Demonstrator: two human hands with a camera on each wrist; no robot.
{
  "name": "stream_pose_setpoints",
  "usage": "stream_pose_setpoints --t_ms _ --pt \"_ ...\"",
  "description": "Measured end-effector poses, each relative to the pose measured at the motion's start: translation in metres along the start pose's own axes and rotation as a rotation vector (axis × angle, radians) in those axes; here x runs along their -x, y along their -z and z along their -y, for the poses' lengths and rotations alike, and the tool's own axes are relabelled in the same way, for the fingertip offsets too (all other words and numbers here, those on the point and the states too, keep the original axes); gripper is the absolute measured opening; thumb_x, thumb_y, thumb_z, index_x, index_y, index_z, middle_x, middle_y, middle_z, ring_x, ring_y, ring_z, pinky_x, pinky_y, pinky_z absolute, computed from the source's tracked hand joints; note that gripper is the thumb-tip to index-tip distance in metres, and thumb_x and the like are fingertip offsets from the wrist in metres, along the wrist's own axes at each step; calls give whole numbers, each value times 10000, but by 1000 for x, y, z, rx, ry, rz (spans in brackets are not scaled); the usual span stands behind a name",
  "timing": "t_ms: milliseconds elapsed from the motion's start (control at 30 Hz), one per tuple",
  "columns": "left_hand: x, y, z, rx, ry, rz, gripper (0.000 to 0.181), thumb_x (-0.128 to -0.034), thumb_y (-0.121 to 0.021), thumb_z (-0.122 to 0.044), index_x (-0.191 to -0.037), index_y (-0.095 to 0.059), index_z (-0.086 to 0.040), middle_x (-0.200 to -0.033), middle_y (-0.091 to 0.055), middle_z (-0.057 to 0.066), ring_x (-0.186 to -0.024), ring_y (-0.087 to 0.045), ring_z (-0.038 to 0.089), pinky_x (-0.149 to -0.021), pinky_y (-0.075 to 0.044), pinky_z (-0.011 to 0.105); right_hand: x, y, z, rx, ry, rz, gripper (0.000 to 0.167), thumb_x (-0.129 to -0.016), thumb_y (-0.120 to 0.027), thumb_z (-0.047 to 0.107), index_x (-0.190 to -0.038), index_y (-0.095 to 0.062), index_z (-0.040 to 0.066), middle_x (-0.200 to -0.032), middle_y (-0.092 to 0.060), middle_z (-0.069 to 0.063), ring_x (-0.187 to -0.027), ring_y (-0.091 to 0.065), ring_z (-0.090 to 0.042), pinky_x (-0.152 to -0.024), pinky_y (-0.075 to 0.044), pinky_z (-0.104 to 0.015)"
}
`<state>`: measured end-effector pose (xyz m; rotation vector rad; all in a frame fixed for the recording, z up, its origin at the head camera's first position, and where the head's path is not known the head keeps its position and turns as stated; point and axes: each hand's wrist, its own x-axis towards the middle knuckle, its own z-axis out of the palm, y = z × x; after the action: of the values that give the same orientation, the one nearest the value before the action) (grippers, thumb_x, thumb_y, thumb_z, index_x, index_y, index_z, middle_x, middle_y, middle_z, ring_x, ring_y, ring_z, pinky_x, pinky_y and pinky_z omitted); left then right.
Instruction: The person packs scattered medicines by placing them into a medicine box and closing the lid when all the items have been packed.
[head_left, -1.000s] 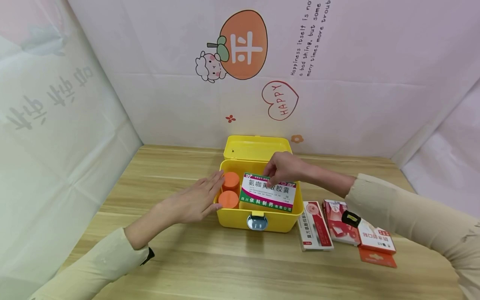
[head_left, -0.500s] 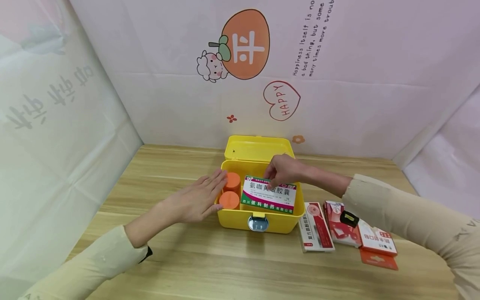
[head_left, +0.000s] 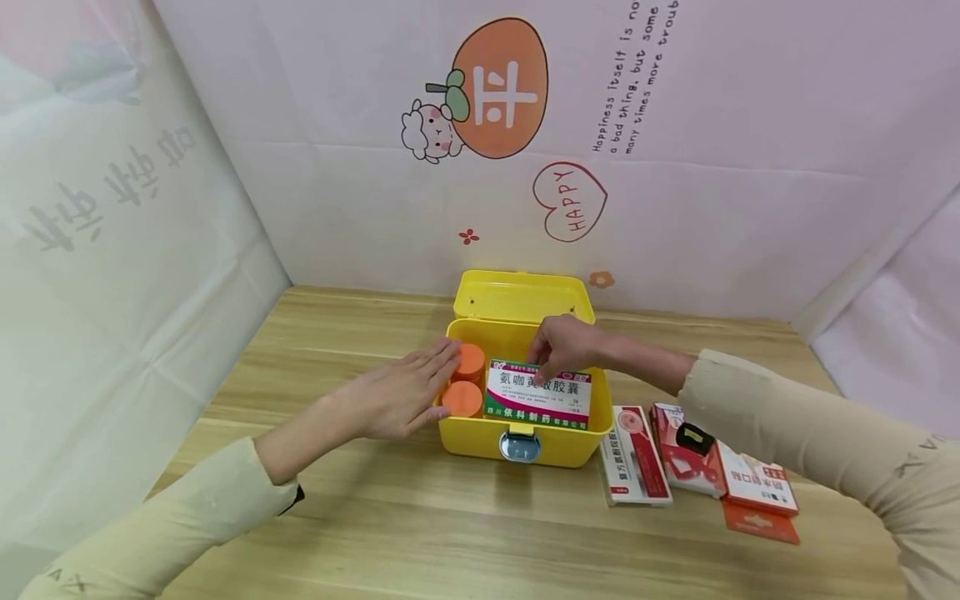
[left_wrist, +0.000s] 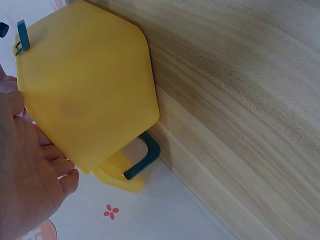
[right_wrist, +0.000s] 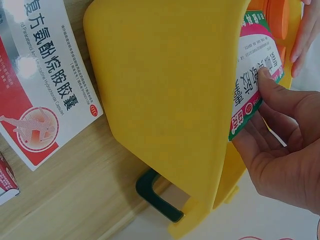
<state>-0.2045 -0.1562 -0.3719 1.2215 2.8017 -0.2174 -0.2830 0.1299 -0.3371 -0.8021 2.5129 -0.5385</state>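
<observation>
A yellow lidded box (head_left: 480, 440) stands on the table with its lid (head_left: 525, 298) tipped back. My right hand (head_left: 567, 348) pinches a white, green and magenta medicine box (head_left: 536, 400), its lower part down inside the yellow box. In the right wrist view the thumb lies on the printed face of the medicine box (right_wrist: 255, 65) and the other fingers are behind it. My left hand (head_left: 401, 392) rests with fairly straight fingers on the left rim, beside two orange-capped containers (head_left: 462, 399). In the left wrist view, the left fingers (left_wrist: 55, 155) touch the rim.
Right of the yellow box lie a red-and-white medicine box (head_left: 635, 457), a red box (head_left: 688, 454) and a white box with an orange tab (head_left: 761, 487). A printed cloth (head_left: 360, 217) hangs behind the wooden table (head_left: 420, 533). A dark green handle (left_wrist: 150, 155) sticks out at the box's back.
My right hand has moved slightly downward, and the medicine box sits lower and more level in the yellow box. The left hand stays at the rim. The head view has shifted a little.
</observation>
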Motion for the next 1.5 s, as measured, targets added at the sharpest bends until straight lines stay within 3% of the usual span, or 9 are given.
stream_pose_setpoints --t_ms 433,1500 --pt "0 -3 0 30 18 3 725 -1067 -270 -502 -1581 -165 -2 -1680 -81 149 -1565 -84 306 -1255 -216 459 -7 -3 0 2 -18 53 214 -832 -817 155 -1030 -787 79 -956 -764 -37 -768 -688 -122 -771 -611 -260" --pt "1 0 0 50 24 15 720 -1068 -280 -493 -1580 -172 0 -1679 -77 159 -1565 -73 308 -1255 -211 464 -28 -11 4 150 -53 164 173 -827 -819 158 -983 -777 96 -911 -727 -18 -786 -621 -143 -765 -574 -248"
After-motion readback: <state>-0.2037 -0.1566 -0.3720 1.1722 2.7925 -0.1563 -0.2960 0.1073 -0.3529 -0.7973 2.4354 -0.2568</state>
